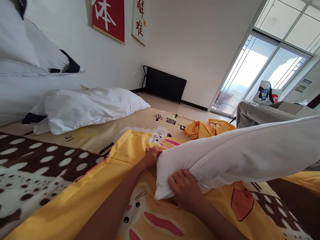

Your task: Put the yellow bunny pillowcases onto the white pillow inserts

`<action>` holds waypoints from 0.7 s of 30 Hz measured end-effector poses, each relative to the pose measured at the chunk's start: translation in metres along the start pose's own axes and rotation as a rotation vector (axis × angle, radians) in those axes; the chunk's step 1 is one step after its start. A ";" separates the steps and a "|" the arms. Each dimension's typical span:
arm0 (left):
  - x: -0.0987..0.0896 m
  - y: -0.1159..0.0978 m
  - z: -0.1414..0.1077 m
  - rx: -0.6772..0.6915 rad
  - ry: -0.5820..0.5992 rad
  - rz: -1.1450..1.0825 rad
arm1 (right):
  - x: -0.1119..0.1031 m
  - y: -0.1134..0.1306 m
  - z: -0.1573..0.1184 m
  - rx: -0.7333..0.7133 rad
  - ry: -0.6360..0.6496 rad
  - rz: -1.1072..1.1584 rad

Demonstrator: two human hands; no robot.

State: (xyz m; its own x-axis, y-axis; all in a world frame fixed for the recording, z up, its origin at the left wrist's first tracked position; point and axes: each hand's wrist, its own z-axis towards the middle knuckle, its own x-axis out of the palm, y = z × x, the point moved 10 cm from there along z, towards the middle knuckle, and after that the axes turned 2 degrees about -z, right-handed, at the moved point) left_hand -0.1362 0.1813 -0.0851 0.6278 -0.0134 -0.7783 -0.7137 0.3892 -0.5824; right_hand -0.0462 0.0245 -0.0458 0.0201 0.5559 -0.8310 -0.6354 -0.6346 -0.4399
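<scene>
A plump white pillow point(240, 153) stretches from the middle of the head view to the right edge, tilted upward over the bed. My right hand point(183, 188) grips its near side close to the left end, fingers curled into the fabric. At the pillow's far left corner my left hand point(153, 156) is closed on the edge; its fingertips are partly hidden. Under both hands lies a yellow pillowcase-like cloth point(125, 146) printed with white rabbits and a carrot. Whether the pillow end is inside this cloth I cannot tell.
Another white pillow point(97, 106) lies at the left, beside stacked white pillows point(27, 60). A crumpled yellow cloth point(210, 128) rests on the patterned bedding point(75, 133). Beyond stand a folded black table point(163, 83), a plastic-covered grey piece of furniture point(262, 113) and a glass door point(245, 70).
</scene>
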 end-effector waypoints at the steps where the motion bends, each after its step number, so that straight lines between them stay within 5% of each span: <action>1: 0.000 0.001 0.000 -0.011 -0.001 -0.004 | 0.002 0.001 0.000 -0.003 0.012 0.000; 21: 0.006 0.013 -0.002 -0.090 -0.001 0.105 | 0.019 -0.008 0.022 0.100 0.051 -0.024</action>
State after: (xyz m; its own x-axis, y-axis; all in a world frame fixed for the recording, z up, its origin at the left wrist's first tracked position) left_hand -0.1420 0.1848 -0.0974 0.5485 0.0244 -0.8358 -0.8005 0.3043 -0.5164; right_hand -0.0571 0.0521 -0.0507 0.0735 0.5407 -0.8380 -0.7079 -0.5636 -0.4257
